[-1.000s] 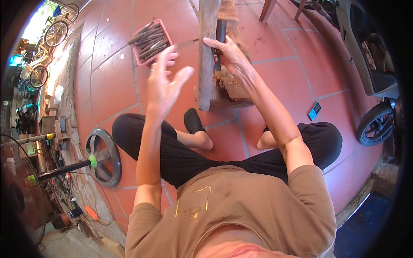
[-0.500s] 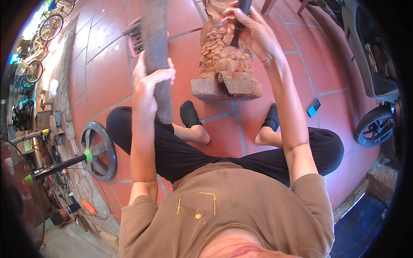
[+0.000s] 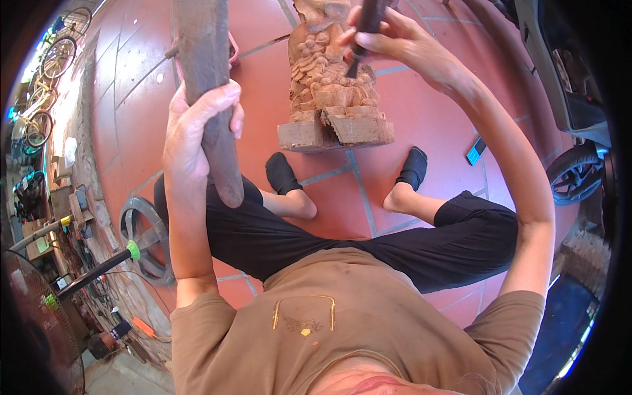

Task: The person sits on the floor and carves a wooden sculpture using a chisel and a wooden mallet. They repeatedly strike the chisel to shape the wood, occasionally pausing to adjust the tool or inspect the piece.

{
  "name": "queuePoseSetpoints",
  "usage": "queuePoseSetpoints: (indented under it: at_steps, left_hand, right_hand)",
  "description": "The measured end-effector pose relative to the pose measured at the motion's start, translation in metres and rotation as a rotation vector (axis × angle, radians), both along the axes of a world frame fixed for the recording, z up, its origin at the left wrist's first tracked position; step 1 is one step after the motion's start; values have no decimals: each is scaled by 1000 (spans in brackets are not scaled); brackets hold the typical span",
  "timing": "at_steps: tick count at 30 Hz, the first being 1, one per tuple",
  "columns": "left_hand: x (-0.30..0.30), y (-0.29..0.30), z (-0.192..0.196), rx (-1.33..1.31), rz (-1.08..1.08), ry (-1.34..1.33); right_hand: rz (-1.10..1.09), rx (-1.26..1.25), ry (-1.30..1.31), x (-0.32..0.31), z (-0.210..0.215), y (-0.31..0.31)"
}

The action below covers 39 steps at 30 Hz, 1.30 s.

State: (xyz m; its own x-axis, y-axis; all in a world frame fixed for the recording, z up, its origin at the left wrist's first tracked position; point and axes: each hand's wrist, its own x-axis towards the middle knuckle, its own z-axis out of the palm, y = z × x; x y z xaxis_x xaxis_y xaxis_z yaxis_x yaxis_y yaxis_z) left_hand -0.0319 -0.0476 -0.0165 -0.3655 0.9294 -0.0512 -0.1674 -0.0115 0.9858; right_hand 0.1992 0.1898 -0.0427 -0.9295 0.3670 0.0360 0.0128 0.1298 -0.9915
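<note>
Since the earlier frame my left hand [image 3: 197,128] had brought the wooden mallet [image 3: 209,85] in closer and a bit lower, and the view had closed in on the carving, so the pink tray [image 3: 232,49] behind the mallet was now almost hidden. Left hand was wrapped tight around the mallet's shaft, fingers curled over the front, thumb side toward me, the blunt lower end hanging below the fist above my left knee. Right hand [image 3: 395,39] was pinched shut on the dark chisel [image 3: 364,29], fingertips stacked along the handle, tip resting against the upper side of the wooden carving [image 3: 326,79]. The carving stood upright on the red tiled floor [image 3: 421,131] between my two black-socked feet, on its rough block base [image 3: 336,131]. I judged the carving heavy and rigid, stable on that base, but the raised detail looked brittle, so I would have taken it by the base block, not the figure. The mallet read as dense, hard and dry, not slippery, best gripped mid-shaft as it was. The chisel was slim and stiff, needing a firm pinch low on the handle. A small blue-green device [image 3: 475,151] lay on the tiles to my right, a black wheel [image 3: 573,174] beyond it.
</note>
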Motion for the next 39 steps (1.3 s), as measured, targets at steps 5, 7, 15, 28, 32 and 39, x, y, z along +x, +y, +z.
queuePoseSetpoints:
  at_steps: [5, 7, 15, 28, 32, 39]
  left_hand:
    - [10, 0, -5, -83, -48, 2]
    - [13, 2, -9, -110, -33, 42]
    - [15, 9, -20, -172, 39, 146]
    - [17, 0, -24, -192, 80, 286]
    - [23, 1, -21, -200, 79, 339]
    - [19, 0, -25, -181, -20, 800]
  right_hand:
    - [-116, -191, -75, 38, -22, -7]
    - [-112, -215, -67, 37, -35, -9]
    - [4, -221, 33, 6, -63, -14]
    - [116, -99, -32, -14, -62, -19]
    - [132, 18, -44, -16, -67, -16]
    - [115, 85, -61, -15, -66, -19]
